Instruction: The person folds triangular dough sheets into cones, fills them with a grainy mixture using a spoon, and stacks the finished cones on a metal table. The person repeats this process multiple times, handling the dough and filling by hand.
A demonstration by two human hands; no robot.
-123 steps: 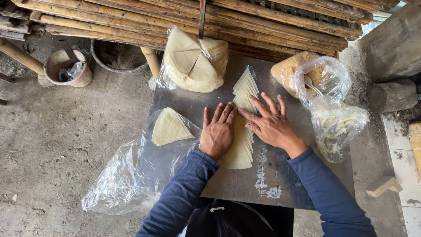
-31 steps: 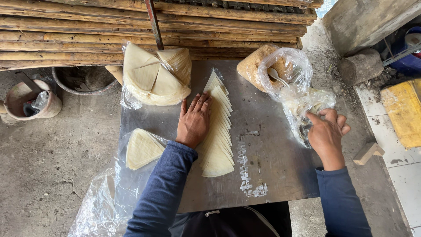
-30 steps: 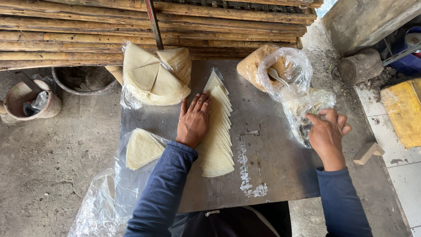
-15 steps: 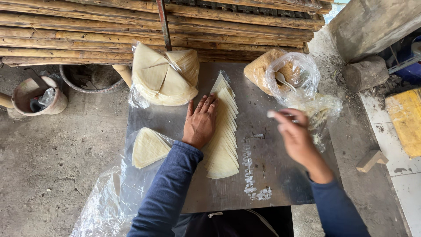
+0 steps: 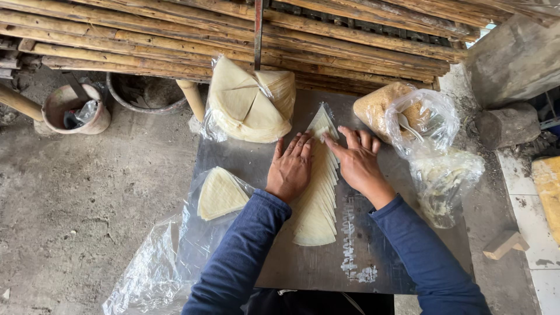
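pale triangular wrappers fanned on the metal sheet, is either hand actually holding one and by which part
Nothing is gripped. The left hand lies flat on the row of pale triangular wrappers, and the right hand has its fingers pressing near the row's top.

rough backyard food-making workshop, home-run by look. bare concrete floor [image 5: 87,204], dusty and stained. stacked bamboo poles [image 5: 233,29] along back. low metal sheet as work surface [image 5: 373,280], flour streaks on it. cut triangular wrappers [image 5: 318,198] fanned in row, more stacked in plastic bag [image 5: 251,102]. bagged filling with spoon [image 5: 408,119] beside. old clay pot [image 5: 76,108] on floor.
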